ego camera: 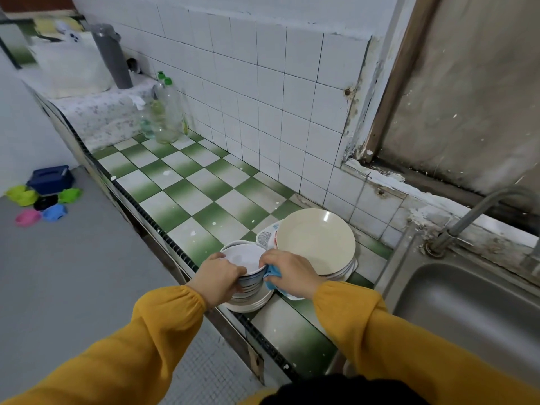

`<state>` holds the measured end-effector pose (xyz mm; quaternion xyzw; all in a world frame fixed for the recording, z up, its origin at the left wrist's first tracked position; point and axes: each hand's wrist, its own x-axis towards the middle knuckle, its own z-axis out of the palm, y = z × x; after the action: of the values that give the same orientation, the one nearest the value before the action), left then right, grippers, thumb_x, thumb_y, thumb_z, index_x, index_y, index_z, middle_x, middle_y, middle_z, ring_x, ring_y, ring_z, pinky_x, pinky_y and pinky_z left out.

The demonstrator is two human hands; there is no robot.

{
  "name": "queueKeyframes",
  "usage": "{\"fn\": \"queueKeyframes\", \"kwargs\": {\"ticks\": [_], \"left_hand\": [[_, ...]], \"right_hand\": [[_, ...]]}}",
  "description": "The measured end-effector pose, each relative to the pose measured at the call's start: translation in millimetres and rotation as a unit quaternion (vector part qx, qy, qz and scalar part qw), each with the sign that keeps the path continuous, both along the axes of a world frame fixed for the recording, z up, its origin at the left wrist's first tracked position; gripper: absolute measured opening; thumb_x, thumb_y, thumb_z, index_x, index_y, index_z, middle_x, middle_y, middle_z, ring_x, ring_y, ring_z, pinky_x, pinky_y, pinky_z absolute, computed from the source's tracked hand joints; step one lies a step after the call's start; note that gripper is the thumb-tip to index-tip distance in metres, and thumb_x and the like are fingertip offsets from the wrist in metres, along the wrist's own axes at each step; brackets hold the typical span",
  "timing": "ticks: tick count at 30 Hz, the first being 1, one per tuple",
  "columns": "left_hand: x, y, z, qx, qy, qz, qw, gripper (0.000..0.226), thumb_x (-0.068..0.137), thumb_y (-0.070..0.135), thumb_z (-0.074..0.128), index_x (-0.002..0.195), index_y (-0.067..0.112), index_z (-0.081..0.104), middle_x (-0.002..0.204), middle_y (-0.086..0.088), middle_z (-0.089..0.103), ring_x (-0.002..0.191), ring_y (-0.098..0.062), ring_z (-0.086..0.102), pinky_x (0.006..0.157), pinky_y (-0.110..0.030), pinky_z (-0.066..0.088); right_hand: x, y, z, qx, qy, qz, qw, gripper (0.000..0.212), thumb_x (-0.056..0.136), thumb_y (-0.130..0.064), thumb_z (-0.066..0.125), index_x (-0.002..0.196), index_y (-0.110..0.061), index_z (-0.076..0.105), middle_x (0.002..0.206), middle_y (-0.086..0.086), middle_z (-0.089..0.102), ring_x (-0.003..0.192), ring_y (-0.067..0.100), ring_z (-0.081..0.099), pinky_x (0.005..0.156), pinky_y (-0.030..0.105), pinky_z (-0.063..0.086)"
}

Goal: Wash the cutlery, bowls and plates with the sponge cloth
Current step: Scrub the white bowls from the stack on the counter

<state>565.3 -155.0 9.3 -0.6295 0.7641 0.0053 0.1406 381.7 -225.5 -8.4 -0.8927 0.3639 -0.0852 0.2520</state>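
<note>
Clear bottles (165, 112) by tiled wall (263, 83), grey flask (112, 58), steel sink (467, 311), tap (482, 210)

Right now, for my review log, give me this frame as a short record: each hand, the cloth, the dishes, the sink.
left hand: grips the striped bowl at its rim
right hand: holds the blue sponge cloth against the bowl's outer side
striped bowl: sits on a stack of white plates near the counter edge
cream plate: tops a second stack, on the sink side of the bowl
sink: steel, right of the dishes, tap over it
</note>
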Motion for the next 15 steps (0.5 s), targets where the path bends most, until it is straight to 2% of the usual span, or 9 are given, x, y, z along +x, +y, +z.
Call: {"fn": "queueKeyframes", "kwargs": {"ticks": [5,8,12,15], "left_hand": [[10,7,9,0.01,0.024,-0.001,1.0,0.029,0.097,0.03,0.052,0.125,0.022,0.057,0.119,-0.001,0.066,0.117,-0.021,0.057,0.117,-0.035,0.02],[17,9,14,-0.008,0.083,0.008,0.996,0.026,0.095,0.027,0.057,0.12,0.022,0.059,0.119,0.002,0.064,0.116,-0.019,0.055,0.111,-0.032,0.024],[24,10,20,-0.045,0.191,0.019,0.98,0.038,0.089,0.019,0.066,0.127,0.02,0.06,0.127,0.0,0.06,0.121,-0.018,0.05,0.104,-0.031,0.036],[23,13,23,-0.06,0.221,0.022,0.973,0.043,0.088,0.014,0.068,0.13,0.018,0.059,0.13,-0.001,0.058,0.124,-0.018,0.046,0.102,-0.029,0.039]], "right_hand": [[5,13,-5,0.053,-0.033,-0.011,0.998,0.029,0.09,-0.02,0.067,0.119,-0.022,0.061,0.126,-0.008,0.059,0.111,0.022,0.056,0.094,0.037,0.046],[9,18,-9,0.099,-0.069,-0.041,0.992,0.031,0.091,-0.021,0.067,0.121,-0.023,0.06,0.124,-0.007,0.059,0.112,0.02,0.055,0.099,0.037,0.045],[14,24,-14,0.185,-0.127,-0.084,0.971,0.024,0.091,-0.017,0.067,0.113,-0.022,0.061,0.11,-0.004,0.061,0.108,0.019,0.058,0.099,0.04,0.047],[16,28,-18,0.199,-0.154,-0.104,0.962,0.027,0.09,-0.013,0.067,0.117,-0.018,0.061,0.111,-0.004,0.061,0.11,0.018,0.057,0.102,0.038,0.045]]}}
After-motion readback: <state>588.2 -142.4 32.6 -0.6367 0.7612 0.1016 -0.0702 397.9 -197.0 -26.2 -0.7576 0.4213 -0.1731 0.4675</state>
